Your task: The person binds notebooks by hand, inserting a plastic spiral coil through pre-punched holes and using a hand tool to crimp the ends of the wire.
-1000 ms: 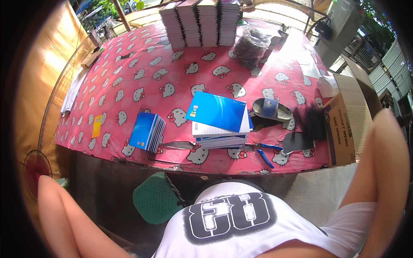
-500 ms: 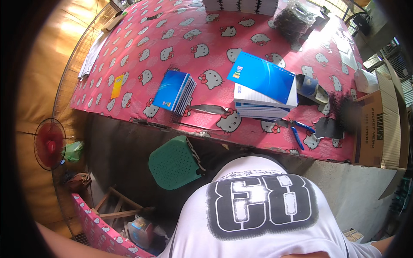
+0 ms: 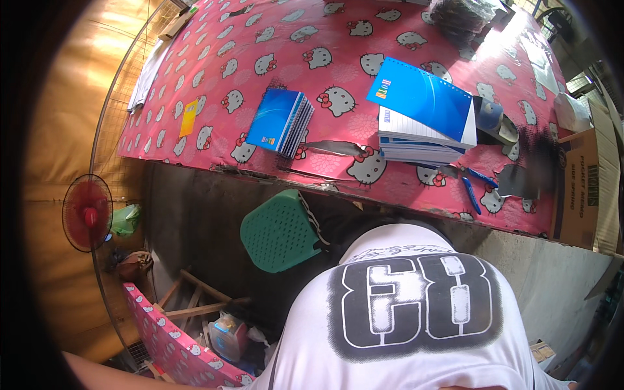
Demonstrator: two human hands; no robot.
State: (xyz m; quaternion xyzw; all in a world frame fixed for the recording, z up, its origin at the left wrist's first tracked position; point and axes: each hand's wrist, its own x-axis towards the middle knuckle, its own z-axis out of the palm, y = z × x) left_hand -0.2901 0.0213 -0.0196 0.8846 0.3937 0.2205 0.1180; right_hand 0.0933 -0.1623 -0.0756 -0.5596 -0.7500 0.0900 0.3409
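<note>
Fan (image 3: 88,212) is far to the left of the pile (image 3: 426,123), past the end of the worktop (image 3: 351,120). One forearm (image 3: 110,374) enters well to the near left of the pile; the hands are out of view, so I cannot tell whether they are wide, narrow or holding anything. A yellow card (image 3: 188,118) lies well left of the pile, its long axis running away from the near edge. Notebooks (image 3: 274,120) lie between card and pile, long axis slanting from near left to far right, coils along the side facing the pile. The pile sits close to the near edge; its top cover is skewed, long axis running from far left to near right, punched holes along the far side. Pliers (image 3: 471,196) lie just to its near right, blue handles splayed away from the pile. A carton (image 3: 575,188) is farther right of it.
</note>
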